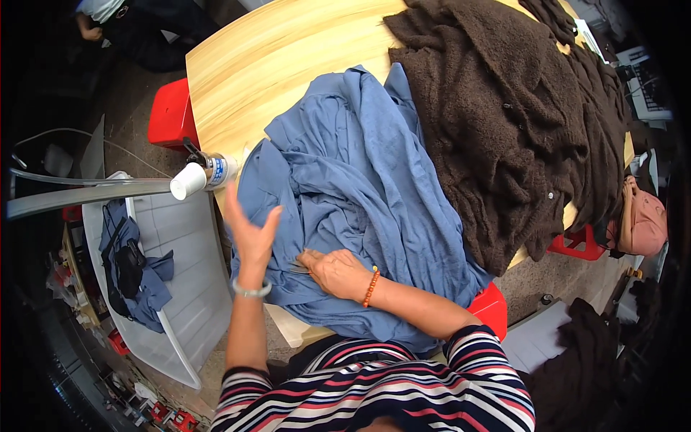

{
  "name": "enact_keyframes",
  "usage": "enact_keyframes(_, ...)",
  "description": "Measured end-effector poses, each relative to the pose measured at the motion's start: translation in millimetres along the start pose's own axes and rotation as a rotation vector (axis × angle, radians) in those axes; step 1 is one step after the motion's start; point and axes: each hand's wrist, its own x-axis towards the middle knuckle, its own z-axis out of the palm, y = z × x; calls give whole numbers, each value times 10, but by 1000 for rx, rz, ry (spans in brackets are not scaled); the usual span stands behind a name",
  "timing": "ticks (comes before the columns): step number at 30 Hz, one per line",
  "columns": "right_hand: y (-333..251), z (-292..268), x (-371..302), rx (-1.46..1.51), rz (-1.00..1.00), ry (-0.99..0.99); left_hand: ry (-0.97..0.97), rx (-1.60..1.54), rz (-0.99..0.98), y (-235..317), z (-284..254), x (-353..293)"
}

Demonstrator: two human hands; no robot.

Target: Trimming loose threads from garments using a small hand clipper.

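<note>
Head: left fingers (233, 210) spread, empty; right fingers (312, 257) curled (grip unclear) on rumpled cloth (374, 180).

Blue garment (360, 209), rumpled on the table (237, 86)
Plain and matte, it lies loosely spread, its middle bunched into deep folds and long ridges. Its lower part drapes over the near edge; its right side lies against the brown cloth (497, 122).

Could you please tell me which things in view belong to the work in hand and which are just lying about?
Work in hand, apparently:
blue cloth, with the right hand on it
left hand, raised, fingers spread

Untouched, seemingly lying about:
dark brown fabric
white bin
red stools
</note>
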Motion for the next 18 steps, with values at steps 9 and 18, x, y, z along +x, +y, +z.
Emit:
enact_keyframes(9, -37, -642, -199, 248, 4, 50, -512, 211, 349, -340, 340, 360)
enact_keyframes(18, 430, -596, -36, 30, 239, 327, -616, 627, 487, -524, -653, -331)
